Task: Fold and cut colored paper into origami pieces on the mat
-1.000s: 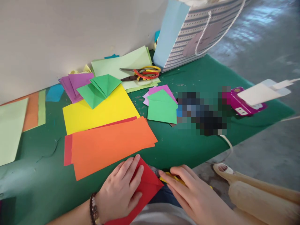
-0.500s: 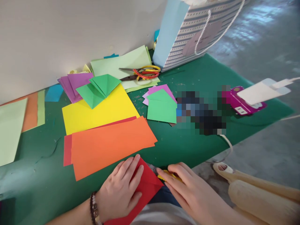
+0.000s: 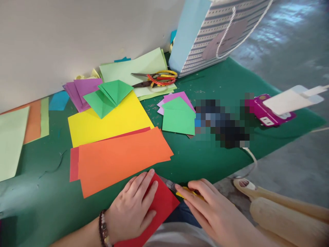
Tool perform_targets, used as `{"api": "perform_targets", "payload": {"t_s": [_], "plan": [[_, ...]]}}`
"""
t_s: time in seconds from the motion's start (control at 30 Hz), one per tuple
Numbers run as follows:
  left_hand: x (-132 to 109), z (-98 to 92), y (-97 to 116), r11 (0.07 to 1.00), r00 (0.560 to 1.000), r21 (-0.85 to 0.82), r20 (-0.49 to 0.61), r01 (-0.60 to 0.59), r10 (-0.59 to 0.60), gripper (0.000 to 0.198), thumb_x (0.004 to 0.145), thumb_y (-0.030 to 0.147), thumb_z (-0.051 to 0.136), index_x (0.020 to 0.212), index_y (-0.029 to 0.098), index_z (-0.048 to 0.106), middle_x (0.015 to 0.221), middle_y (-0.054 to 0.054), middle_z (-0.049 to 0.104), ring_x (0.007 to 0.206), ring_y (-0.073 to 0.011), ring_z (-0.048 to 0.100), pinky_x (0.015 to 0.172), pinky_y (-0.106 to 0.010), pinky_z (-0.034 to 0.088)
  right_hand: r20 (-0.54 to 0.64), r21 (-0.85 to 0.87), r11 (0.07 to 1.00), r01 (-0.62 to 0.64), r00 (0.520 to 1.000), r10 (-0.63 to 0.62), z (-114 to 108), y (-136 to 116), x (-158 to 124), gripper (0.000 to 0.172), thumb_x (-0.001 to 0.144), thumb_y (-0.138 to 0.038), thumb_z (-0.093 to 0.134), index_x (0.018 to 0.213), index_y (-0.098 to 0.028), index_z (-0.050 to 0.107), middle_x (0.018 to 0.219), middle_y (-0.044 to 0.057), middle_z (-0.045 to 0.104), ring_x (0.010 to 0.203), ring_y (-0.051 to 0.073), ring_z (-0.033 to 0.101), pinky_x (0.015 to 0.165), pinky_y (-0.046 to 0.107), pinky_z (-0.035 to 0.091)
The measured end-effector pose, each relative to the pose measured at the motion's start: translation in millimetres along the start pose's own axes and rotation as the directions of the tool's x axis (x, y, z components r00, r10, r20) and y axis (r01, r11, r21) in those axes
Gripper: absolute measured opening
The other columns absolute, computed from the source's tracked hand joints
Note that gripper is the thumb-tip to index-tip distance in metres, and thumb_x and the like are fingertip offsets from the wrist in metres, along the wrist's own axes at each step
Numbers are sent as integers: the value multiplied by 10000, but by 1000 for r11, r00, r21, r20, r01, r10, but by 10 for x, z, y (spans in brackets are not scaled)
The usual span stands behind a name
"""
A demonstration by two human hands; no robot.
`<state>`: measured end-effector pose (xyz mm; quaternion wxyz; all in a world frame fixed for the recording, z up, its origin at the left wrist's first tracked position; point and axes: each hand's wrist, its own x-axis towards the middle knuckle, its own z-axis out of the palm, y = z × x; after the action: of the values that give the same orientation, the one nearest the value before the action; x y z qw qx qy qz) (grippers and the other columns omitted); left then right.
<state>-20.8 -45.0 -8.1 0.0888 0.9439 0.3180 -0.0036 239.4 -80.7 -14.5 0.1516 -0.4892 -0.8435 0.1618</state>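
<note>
1. Red paper is pinned beneath the spread left hand, its earlier crease gone from view.
2. By the right hand, a yellow-handled cutter is gripped, more blade exposed, seemingly freed.

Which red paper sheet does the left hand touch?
The bright red paper sheet nearest the person; the duller red paper sheet lies partly beneath the orange paper sheet.

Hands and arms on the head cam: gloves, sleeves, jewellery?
Both bare: no gloves, rings or sleeves in view. Left hand: a beaded bracelet at the wrist, with a dark strand alongside mixed brown and pale beads. Right hand: nothing worn that shows. No markings visible on either.
</note>
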Motion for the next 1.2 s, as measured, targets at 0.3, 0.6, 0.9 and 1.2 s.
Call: {"api": "perform_targets", "payload": {"t_s": [0.3,0.6,0.9,1.2], "plan": [[7,-2,-25,997,999,-66,-21,-28,26,553,880,280,498,1398,104,415,1383,-130,489,1315,-297,383,1046,-409,387,-15,-8,1000,-1,1000,1,55,-43,93,375,920,-115,377,1223,-154,595,924,106,571,797,175,577,647,285,554],[-5,0,-14,997,1000,-71,-12,-25,24,563,889,293,484,1413,105,393,1385,-127,496,1323,-290,380,1053,-405,382,-36,-42,999,-7,999,5,25,-42,51,362,924,-123,375,1207,-165,598,912,100,564,806,174,586,643,270,550],[-13,13,-16,997,1000,-76,-15,-13,12,551,896,300,483,1407,109,405,1386,-122,500,1319,-287,390,1052,-405,384,-54,-46,999,-6,999,3,41,-31,61,367,923,-120,380,1219,-165,592,921,102,565,804,176,584,651,285,554],[2,5,-17,998,999,-51,-25,-26,25,542,894,298,478,1393,93,427,1389,-108,504,1304,-302,399,1047,-403,379,-45,-52,999,11,999,-13,59,-61,112,366,918,-102,384,1219,-135,588,903,106,554,791,182,574,641,290,553]]}}
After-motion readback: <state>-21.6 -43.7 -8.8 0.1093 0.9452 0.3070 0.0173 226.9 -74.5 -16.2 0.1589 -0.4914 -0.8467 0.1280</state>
